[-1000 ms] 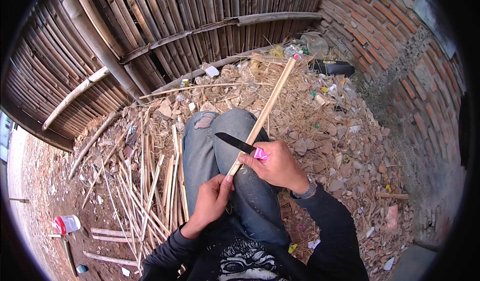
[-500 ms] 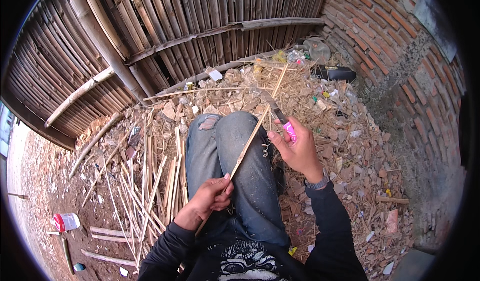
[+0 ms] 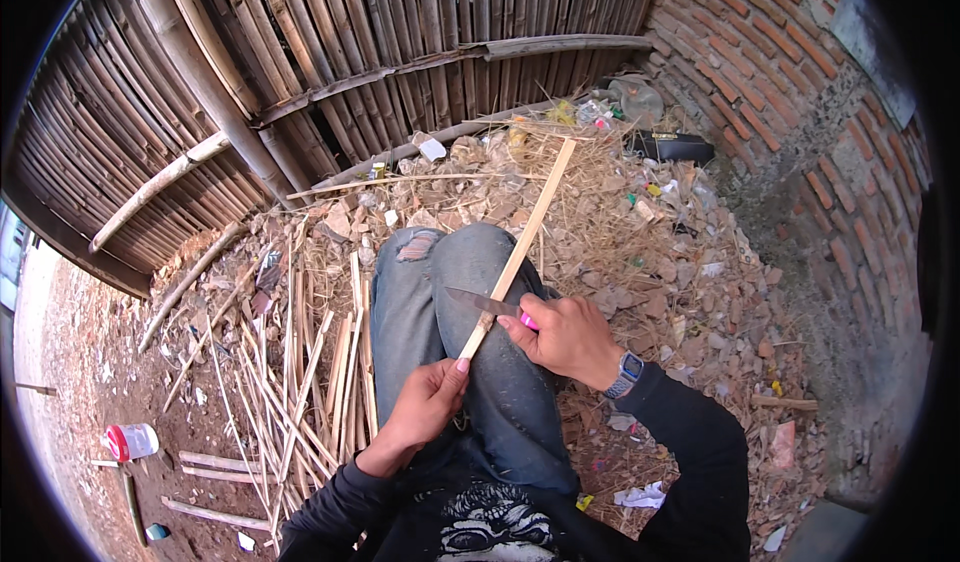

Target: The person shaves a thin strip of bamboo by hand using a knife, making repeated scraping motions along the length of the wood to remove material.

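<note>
A long, pale bamboo strip slants up and away over my raised knee in worn jeans. Its near end is pinched between the thumb and fingers of my left hand. My right hand is closed round the pink handle of a knife. The blade points left and lies across the strip near a darker node, a short way beyond my left fingers. The strip's broad, light face shows. Its lower end is hidden in my left hand.
Several split bamboo strips lie heaped on the ground at my left. Further left stands a clear tub with a red lid. A bamboo fence rises ahead, a brick wall at the right. Rubble and dry straw cover the ground between.
My right hand has brought the knife back along the strip, from its far part to near my left hand. The strip has turned to show its broader face.
</note>
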Motion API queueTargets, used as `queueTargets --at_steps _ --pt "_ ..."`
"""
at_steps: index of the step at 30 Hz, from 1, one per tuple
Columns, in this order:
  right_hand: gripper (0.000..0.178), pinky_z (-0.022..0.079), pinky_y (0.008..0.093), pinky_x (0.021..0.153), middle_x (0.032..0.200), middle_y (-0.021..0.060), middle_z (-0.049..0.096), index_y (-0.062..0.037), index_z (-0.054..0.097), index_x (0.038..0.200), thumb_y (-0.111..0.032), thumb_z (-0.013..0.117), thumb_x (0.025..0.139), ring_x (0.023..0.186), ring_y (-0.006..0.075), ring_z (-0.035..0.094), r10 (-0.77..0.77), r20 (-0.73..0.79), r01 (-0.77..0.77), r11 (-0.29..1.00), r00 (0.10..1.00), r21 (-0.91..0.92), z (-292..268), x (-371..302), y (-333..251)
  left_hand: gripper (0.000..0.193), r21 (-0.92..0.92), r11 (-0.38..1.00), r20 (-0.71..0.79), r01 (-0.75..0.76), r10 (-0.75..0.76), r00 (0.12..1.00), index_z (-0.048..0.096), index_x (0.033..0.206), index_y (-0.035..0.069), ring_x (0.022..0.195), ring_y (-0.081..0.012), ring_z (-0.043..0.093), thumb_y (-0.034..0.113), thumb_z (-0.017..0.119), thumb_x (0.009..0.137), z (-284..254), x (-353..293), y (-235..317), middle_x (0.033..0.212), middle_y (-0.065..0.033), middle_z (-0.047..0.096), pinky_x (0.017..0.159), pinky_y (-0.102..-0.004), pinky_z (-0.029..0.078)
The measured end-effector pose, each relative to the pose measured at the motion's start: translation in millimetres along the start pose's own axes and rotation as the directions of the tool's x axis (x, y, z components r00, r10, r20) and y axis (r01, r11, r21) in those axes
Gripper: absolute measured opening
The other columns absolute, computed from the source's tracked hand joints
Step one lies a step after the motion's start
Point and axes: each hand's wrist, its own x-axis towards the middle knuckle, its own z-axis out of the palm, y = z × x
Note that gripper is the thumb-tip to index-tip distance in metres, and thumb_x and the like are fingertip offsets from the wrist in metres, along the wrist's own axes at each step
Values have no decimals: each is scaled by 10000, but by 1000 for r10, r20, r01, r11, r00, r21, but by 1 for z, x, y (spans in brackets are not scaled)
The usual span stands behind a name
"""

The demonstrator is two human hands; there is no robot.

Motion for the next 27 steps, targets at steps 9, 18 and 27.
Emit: queueTargets --at_steps 9,18,27 --pt "568 480 529 618 652 254 625 21 671 810 -454 484 1060 659 452 653 444 -273 -458 889 854 11 -23 51 160 460 150 986 -21 78 -75 997 528 750 87 539 -42 310 374 484 1107 -21 -50 -6 600 78 390 486 -253 258" --pt "530 367 363 540 556 14 425 2 586 794 -459 550 1053 548 139 411 426 -303 -236 831 852 504 -5 38 133 463 -28 964 38 264 -263 964 475 745 110 488 -42 269 400 477 1105 -43 -67 -7 594 86 338 458 -256 204" --pt "350 268 222 518 590 -98 393 -16 706 1152 -294 764 948 543 0 319 270 -127 -69 613 954 787 0 53 64 475 -115 961 51 252 -248 967 442 723 131 471 -54 240 416 471 1103 -38 -65 -15 591 76 304 447 -255 188"
